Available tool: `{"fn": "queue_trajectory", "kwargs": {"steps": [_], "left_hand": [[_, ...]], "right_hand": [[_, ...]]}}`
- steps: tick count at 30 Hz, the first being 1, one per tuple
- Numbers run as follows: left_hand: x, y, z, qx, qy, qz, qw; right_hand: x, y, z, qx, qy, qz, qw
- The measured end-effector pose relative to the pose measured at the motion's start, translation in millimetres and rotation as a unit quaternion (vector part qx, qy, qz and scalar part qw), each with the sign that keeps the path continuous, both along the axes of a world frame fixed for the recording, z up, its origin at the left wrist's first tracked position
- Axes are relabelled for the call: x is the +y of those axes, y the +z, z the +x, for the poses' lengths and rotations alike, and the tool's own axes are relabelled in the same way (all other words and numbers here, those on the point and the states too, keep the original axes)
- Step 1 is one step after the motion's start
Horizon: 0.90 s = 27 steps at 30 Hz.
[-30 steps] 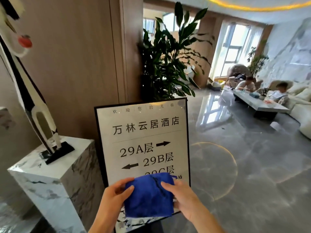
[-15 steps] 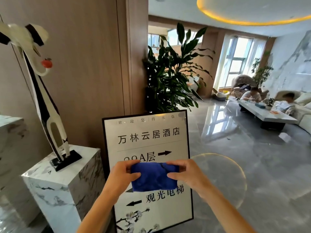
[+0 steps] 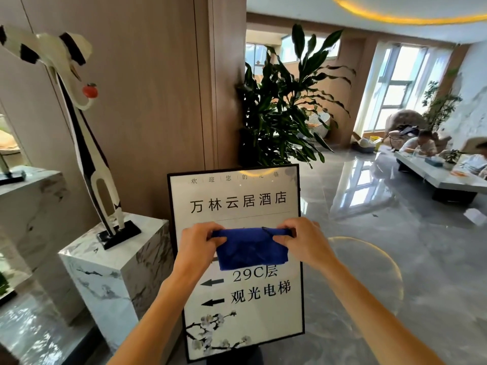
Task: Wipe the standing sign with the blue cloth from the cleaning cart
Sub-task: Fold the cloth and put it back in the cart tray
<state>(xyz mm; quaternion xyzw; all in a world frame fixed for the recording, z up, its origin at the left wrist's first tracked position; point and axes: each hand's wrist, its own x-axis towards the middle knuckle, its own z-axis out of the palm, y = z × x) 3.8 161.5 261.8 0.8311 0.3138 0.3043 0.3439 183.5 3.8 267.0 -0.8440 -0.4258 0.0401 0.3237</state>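
A black-framed standing sign [image 3: 237,196] with white face, black Chinese lettering and arrows stands upright right in front of me. A folded blue cloth [image 3: 251,250] hangs in front of the sign's middle, covering some of its lines. My left hand [image 3: 199,245] pinches the cloth's upper left corner and my right hand [image 3: 300,242] pinches its upper right corner, stretching the top edge between them. Whether the cloth touches the sign's face I cannot tell. No cleaning cart is in view.
A marble pedestal [image 3: 110,270] with a tall black-and-white crane sculpture [image 3: 87,143] stands just left of the sign. A large potted plant [image 3: 284,109] rises behind it. A glossy grey floor [image 3: 395,259] spreads to the right, with a low table [image 3: 442,180] and seated people far right.
Both hands have raised the cloth from the sign's lower part to its middle and pulled its top edge taut. The view has tilted up, showing the whole sign.
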Motion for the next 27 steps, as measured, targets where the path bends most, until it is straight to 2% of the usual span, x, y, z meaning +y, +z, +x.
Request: {"fn": "queue_trajectory", "kwargs": {"steps": [9,15,27], "left_hand": [[-14.9,1.2,18.3,-0.021,0.016,-0.01,1.0],[-20.0,-16.3,20.0,0.02,-0.014,-0.004,1.0],[-4.6,-56.8,-8.9,0.039,-0.149,0.02,0.988]], "right_hand": [[-20.7,-1.4,16.1,-0.009,-0.029,0.011,0.999],[-38.0,-17.8,12.6,0.016,-0.06,-0.025,0.998],[-64.6,-53.4,-58.5,0.06,-0.161,-0.035,0.985]]}}
